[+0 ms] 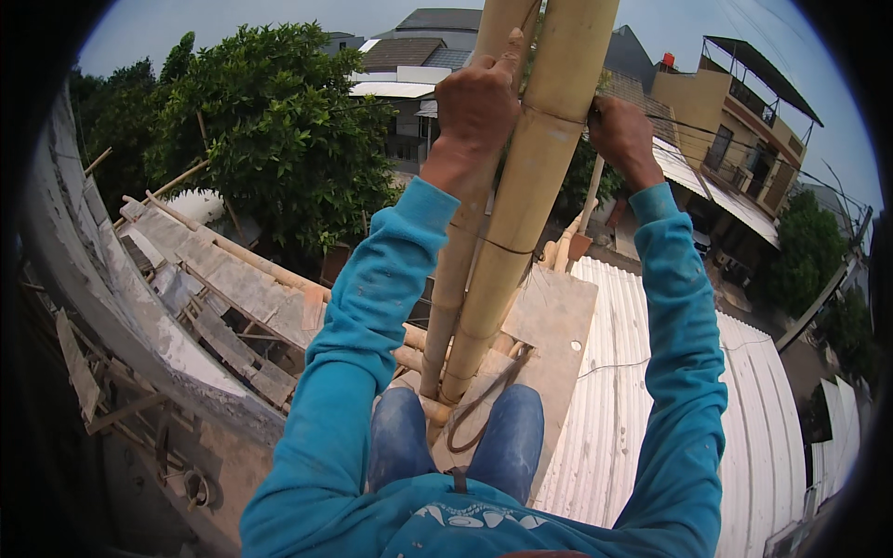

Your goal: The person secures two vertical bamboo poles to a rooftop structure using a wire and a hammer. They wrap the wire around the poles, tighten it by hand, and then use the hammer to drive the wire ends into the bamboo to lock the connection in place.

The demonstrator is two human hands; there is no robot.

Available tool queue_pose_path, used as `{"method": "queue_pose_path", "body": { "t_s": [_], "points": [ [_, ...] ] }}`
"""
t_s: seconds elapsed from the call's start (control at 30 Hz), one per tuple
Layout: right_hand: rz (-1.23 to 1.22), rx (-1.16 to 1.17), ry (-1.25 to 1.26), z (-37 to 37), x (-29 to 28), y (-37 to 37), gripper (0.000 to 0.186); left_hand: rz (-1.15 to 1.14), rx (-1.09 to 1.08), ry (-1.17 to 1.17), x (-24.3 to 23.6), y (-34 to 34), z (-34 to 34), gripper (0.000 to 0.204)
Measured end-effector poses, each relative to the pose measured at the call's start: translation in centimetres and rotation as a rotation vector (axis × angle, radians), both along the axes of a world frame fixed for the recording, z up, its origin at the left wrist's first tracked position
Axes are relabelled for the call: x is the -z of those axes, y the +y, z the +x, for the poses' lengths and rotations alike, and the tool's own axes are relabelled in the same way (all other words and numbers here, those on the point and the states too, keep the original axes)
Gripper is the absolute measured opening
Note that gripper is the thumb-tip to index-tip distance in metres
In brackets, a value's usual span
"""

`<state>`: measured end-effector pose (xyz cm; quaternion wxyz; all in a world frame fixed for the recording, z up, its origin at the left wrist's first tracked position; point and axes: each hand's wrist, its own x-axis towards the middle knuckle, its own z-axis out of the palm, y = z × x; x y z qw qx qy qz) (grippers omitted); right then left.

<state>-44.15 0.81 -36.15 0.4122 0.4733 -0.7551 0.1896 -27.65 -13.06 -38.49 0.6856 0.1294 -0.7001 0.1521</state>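
Two thick bamboo poles stand side by side in front of me, the left pole [448, 302] partly behind the right pole [549, 153]. My left hand [476, 107] is closed against the left pole, with one finger pointing up along it; what its curled fingers hold is hidden. A thin wire [555, 115] crosses the right pole and runs toward my right hand [621, 138]. That hand is a fist beside the pole, closed on the wire's end. Lower down, a dark tie [505, 248] goes round the poles. Both feet of the poles stand near my knees.
Planks [558, 312] lie under and beside me, with a looped dark strap [474, 423] on them. White corrugated roofing [605, 381] spreads at right. A plank walkway [233, 270] and a curved concrete wall [139, 316] are at left. A leafy tree [279, 130] and houses stand beyond.
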Motion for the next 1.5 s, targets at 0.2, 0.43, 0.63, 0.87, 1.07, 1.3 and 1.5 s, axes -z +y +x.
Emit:
{"method": "queue_pose_path", "body": {
  "t_s": [0.2, 0.43, 0.63, 0.87, 1.07, 1.3, 1.5],
  "points": [
    [-0.03, -0.008, -0.008, -0.7, 0.2, -0.4, 0.02, 0.046, -0.095, -0.141, 0.9, 1.1, -1.3, 0.06],
    [-0.027, -0.037, 0.017, -0.6, 0.3, -0.2, 0.02, 0.054, -0.1, -0.201, 2.4, 0.9, 0.1, 0.052],
    [-0.007, -0.029, -0.043, 0.6, 0.0, 0.1, 0.019, -0.041, -0.072, -0.212, 3.8, -0.1, -0.3, 0.039],
    [-0.078, -0.154, -0.101, -1.3, -0.2, -0.2, 0.034, -0.04, -0.032, -0.162, 1.8, 0.2, -1.2, 0.023],
    [-0.06, -0.3, -0.136, -3.5, -1.3, -0.4, 0.041, 0.176, 0.001, -0.39, -1.8, 2.9, 0.0, 0.025],
    [-0.04, -0.361, -0.126, -4.7, -0.5, -1.2, 0.028, 0.148, 0.314, -0.351, -0.1, 1.1, 3.0, 0.05],
    [-0.063, -0.447, -0.288, -5.1, -0.2, -1.5, 0.025, 0.065, 0.211, -0.407, 1.8, 0.2, 4.0, 0.057]
  ]
}}
